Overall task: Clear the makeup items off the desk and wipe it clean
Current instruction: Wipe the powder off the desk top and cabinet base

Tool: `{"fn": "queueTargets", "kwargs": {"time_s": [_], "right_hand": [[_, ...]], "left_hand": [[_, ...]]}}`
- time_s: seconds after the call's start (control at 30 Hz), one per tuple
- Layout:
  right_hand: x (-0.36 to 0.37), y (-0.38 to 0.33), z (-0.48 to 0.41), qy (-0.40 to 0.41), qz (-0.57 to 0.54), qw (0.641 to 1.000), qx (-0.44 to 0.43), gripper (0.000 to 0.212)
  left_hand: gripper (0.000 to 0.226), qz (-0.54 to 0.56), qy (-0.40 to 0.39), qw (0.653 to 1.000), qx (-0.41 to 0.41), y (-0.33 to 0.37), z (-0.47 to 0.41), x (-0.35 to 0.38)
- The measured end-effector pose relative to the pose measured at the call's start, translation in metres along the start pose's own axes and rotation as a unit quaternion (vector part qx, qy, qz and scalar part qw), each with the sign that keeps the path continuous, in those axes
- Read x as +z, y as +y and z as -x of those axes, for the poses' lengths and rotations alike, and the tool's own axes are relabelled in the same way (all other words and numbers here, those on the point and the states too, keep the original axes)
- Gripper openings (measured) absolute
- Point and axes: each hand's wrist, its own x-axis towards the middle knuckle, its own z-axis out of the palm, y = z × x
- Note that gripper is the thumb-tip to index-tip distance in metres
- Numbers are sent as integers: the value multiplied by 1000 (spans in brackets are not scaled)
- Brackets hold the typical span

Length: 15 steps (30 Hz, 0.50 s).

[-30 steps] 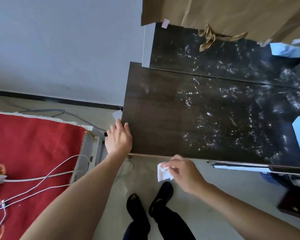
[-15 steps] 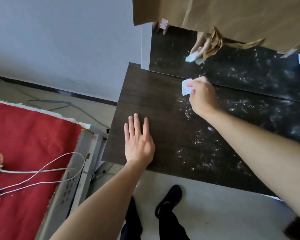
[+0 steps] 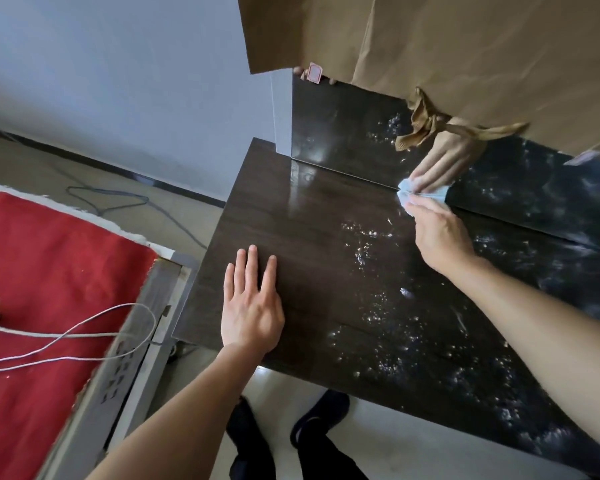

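Observation:
A dark wood desk (image 3: 312,223) fills the middle of the head view, its right half speckled with white smears and droplets. My left hand (image 3: 250,303) lies flat on the desk's left part, fingers straight. My right hand (image 3: 437,233) grips a crumpled white wipe (image 3: 407,197) and presses it to the desk at the back edge, right against the mirror (image 3: 354,133). The mirror shows the hand and the wipe reflected. No makeup items are in sight on the desk.
Brown paper (image 3: 465,46) covers the mirror's upper part, with a knotted strip hanging down. A red blanket (image 3: 49,289) with white cables lies on a bed frame to the left. A grey wall and a floor cable are beyond; my feet stand below the desk's front edge.
My right hand carried the wipe from the desk's front edge to the back edge at the mirror, then a little rightward. My left hand moved from the desk's left edge onto its top.

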Motion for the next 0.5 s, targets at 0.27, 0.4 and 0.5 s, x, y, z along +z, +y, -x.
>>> {"fn": "queueTargets", "kwargs": {"time_s": [0.27,0.4,0.5], "right_hand": [[14,-38,23,-1,-49,999,6,14],[-7,-53,60,-130,-186,974,-6,23],[-12,-43,5,-13,-161,984,69,20]], "left_hand": [[54,1,9,1000,1,-1,1,2],[54,-4,5,1000,0,0,1,0],[54,-1,8,1000,0,1,-1,1]]}}
